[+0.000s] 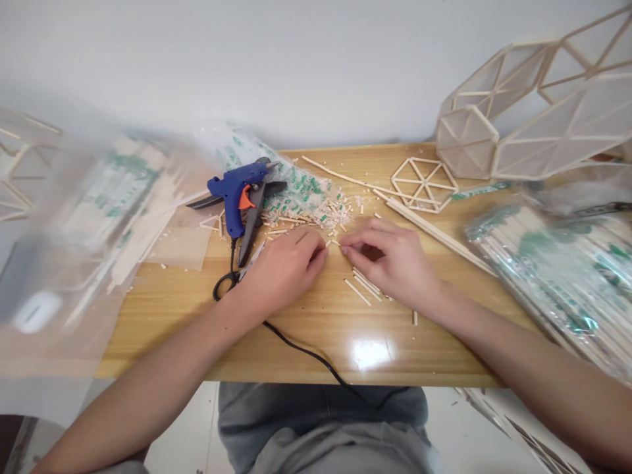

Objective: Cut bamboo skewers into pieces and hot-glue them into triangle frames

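Note:
My left hand [286, 266] and my right hand [390, 257] rest on a wooden table [316, 336], fingertips almost meeting over a small cut wooden stick piece [334, 243]. Both hands have their fingers pinched together at that piece. Several short stick lengths [364, 284] lie under and beside my right hand. A heap of tiny stick offcuts [316, 214] lies just beyond my fingers. Scissors [244, 266] sit partly hidden beneath my left hand.
A blue glue gun [237, 191] stands left of the hands, its black cord [306, 352] running off the front edge. A hexagonal stick frame [423, 184] and large stick lattice [538, 112] sit at the right. Plastic packs of sticks [567, 276] flank both sides.

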Motion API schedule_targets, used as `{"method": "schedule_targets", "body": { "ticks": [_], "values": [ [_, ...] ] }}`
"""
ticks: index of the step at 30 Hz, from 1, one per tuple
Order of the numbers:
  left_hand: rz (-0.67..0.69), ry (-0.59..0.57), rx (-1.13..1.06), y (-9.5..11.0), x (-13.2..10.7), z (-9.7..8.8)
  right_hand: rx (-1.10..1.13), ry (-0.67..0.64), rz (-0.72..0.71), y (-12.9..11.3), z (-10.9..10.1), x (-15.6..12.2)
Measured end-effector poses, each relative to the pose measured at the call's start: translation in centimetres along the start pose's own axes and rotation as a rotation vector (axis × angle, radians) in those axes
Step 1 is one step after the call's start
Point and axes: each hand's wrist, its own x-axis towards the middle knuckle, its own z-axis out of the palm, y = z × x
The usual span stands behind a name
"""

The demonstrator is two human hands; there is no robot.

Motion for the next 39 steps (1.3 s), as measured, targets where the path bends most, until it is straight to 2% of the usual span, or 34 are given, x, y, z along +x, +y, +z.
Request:
{"method": "schedule_targets", "body": {
  "ticks": [22,29,35,39],
  "values": [
    [-0.001,0.003,0.002,0.1,0.0,-0.4,0.015,-0.040,0.015,0.0,-0.2,0.2],
    [-0.044,0.120,0.063,-0.7,-0.2,-0.5,0.173,-0.015,0.087,0.4,-0.9,0.6],
    [-0.066,0.213,0.134,-1.2,-0.3,-1.7,0.295,0.012,0.217,0.9,-1.4,1.2],
    [-0.080,0.278,0.145,-1.7,-0.4,-2.5,0.321,-0.012,0.208,1.2,-1.4,1.3]
  ]
}}
